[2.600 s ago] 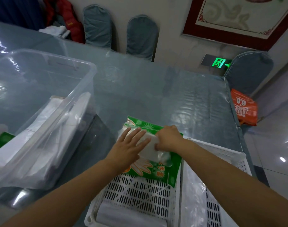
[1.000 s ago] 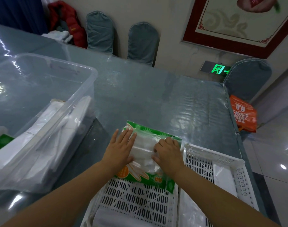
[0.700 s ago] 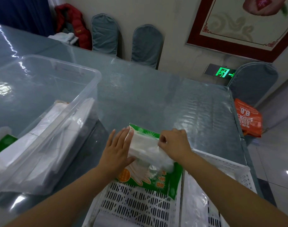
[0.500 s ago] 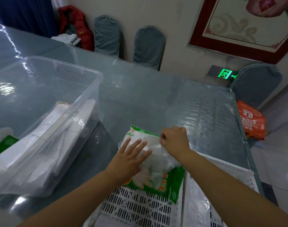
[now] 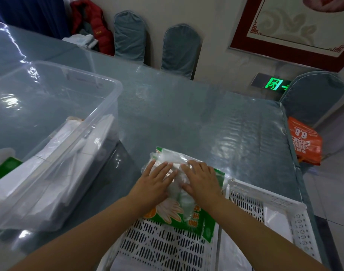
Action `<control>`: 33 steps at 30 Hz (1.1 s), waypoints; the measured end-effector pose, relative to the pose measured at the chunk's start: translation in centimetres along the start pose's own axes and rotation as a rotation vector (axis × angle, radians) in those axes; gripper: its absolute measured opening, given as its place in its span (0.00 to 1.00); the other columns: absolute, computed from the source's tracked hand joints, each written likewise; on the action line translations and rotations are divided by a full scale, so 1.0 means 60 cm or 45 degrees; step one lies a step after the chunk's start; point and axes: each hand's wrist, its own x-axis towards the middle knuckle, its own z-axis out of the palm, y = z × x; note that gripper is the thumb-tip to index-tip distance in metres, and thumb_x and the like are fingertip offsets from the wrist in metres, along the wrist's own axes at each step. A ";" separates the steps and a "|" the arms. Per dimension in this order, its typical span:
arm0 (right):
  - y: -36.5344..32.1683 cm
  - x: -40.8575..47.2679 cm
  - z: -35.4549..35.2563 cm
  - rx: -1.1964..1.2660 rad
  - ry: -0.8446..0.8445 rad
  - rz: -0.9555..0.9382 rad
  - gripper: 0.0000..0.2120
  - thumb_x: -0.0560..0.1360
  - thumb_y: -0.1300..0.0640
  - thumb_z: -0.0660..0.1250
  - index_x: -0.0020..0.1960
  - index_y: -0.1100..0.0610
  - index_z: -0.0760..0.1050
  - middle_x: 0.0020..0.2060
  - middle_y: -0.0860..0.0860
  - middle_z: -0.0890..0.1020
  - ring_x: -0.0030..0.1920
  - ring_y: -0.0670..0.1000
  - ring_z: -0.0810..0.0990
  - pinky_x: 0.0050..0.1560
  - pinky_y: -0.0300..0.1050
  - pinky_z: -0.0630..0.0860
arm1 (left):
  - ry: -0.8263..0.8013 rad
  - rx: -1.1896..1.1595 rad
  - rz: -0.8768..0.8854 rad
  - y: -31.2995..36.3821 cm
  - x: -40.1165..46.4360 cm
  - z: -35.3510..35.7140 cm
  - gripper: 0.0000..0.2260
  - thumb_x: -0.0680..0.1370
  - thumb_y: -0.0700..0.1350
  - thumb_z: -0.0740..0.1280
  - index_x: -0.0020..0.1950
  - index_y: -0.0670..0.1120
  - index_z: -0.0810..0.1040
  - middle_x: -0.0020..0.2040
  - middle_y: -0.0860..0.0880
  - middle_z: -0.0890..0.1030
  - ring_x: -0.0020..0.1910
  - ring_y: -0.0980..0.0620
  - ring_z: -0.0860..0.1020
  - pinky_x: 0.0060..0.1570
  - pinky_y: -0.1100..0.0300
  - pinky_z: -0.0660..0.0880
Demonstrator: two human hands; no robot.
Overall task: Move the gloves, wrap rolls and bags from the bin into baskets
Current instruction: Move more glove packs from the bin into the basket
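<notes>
Readable marks: three spots.
Orange bag (image 5: 303, 142) beside the table's far right edge: white "8.8" on top, white characters beneath, too small to read. Wall sign (image 5: 275, 84): lit green running-figure exit pictogram with arrow, no words. Green glove pack (image 5: 186, 218) on the basket: orange characters along its near edge, partly covered, not legible; printed hand graphic.

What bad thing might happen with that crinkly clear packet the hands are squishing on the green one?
The clear packet lies on the slippery green glove pack, and both stick out past the far rim of the white basket. When the left hand and right hand lift, the stack might slide out onto the table. Pressing hard might also crumple what is inside.
</notes>
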 end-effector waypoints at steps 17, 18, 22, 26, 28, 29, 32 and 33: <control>-0.005 -0.021 -0.022 0.021 0.190 0.014 0.26 0.67 0.47 0.73 0.61 0.55 0.75 0.56 0.54 0.80 0.55 0.56 0.78 0.53 0.53 0.74 | 0.020 -0.056 -0.060 -0.003 0.001 -0.023 0.31 0.62 0.54 0.76 0.62 0.47 0.77 0.63 0.44 0.78 0.63 0.46 0.76 0.63 0.42 0.70; -0.005 -0.022 -0.023 0.034 0.211 0.006 0.25 0.67 0.48 0.73 0.61 0.55 0.75 0.55 0.54 0.80 0.55 0.56 0.78 0.53 0.52 0.73 | 0.020 -0.065 -0.064 -0.004 0.001 -0.025 0.31 0.62 0.55 0.77 0.62 0.47 0.77 0.62 0.45 0.79 0.62 0.46 0.76 0.63 0.42 0.70; -0.017 -0.020 -0.041 0.095 0.323 -0.059 0.20 0.68 0.54 0.73 0.58 0.56 0.77 0.49 0.52 0.81 0.50 0.54 0.79 0.49 0.48 0.73 | 0.109 -0.179 -0.125 -0.014 0.001 -0.050 0.28 0.62 0.52 0.77 0.60 0.47 0.78 0.56 0.47 0.81 0.57 0.47 0.79 0.61 0.48 0.72; -0.056 0.002 -0.091 0.164 0.480 -0.140 0.17 0.66 0.60 0.74 0.54 0.57 0.79 0.45 0.53 0.83 0.45 0.54 0.80 0.47 0.47 0.73 | 0.199 -0.267 -0.209 -0.050 -0.006 -0.135 0.18 0.64 0.48 0.76 0.52 0.49 0.80 0.47 0.51 0.82 0.48 0.48 0.79 0.50 0.55 0.75; -0.086 0.023 -0.126 0.197 0.562 -0.192 0.15 0.66 0.62 0.74 0.52 0.58 0.79 0.43 0.53 0.83 0.44 0.55 0.79 0.45 0.47 0.72 | 0.213 -0.309 -0.255 -0.085 -0.015 -0.188 0.15 0.66 0.47 0.74 0.51 0.49 0.81 0.46 0.49 0.82 0.47 0.46 0.79 0.48 0.54 0.74; -0.104 0.036 -0.144 0.212 0.602 -0.225 0.14 0.66 0.63 0.73 0.51 0.58 0.79 0.43 0.54 0.82 0.43 0.56 0.79 0.46 0.45 0.70 | 0.218 -0.322 -0.278 -0.107 -0.023 -0.214 0.15 0.67 0.46 0.73 0.53 0.49 0.80 0.47 0.48 0.82 0.48 0.45 0.79 0.49 0.53 0.74; -0.166 0.080 -0.195 0.285 0.712 -0.324 0.11 0.68 0.65 0.70 0.50 0.60 0.80 0.41 0.55 0.82 0.42 0.55 0.79 0.49 0.39 0.67 | 0.238 -0.326 -0.372 -0.192 -0.064 -0.282 0.14 0.70 0.47 0.71 0.55 0.50 0.80 0.51 0.48 0.82 0.51 0.45 0.78 0.50 0.53 0.73; -0.189 0.095 -0.210 0.309 0.734 -0.358 0.09 0.69 0.65 0.69 0.50 0.61 0.80 0.41 0.56 0.82 0.42 0.55 0.79 0.49 0.38 0.68 | 0.248 -0.319 -0.405 -0.225 -0.084 -0.299 0.13 0.71 0.46 0.71 0.55 0.49 0.80 0.51 0.48 0.82 0.50 0.45 0.77 0.49 0.54 0.73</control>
